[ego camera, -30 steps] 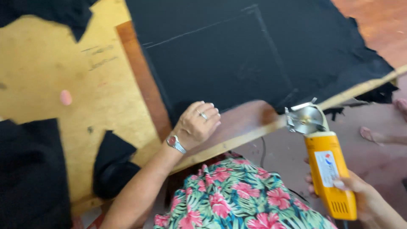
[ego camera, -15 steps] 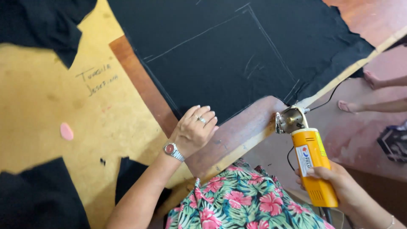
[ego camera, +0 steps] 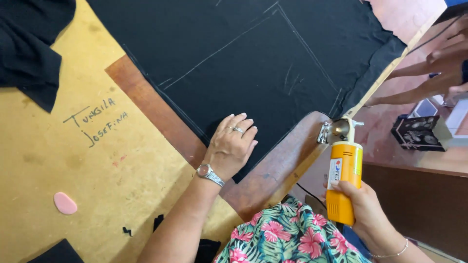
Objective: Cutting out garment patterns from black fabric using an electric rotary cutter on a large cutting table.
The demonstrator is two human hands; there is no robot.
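Two hands: left [ego camera: 230,147] spread flat on one chalk-marked black cloth [ego camera: 253,63] (lower edge); right [ego camera: 364,209] grips one yellow-handled rotary cutter [ego camera: 343,168] at the desk [ego camera: 273,180] edge.

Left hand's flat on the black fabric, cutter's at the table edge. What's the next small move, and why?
Probably ease the yellow rotary cutter forward until its blade meets the near edge of the black fabric by the chalk line. The right hand grips its handle with the blade just off the cloth, and the left hand already presses the fabric flat on the table.
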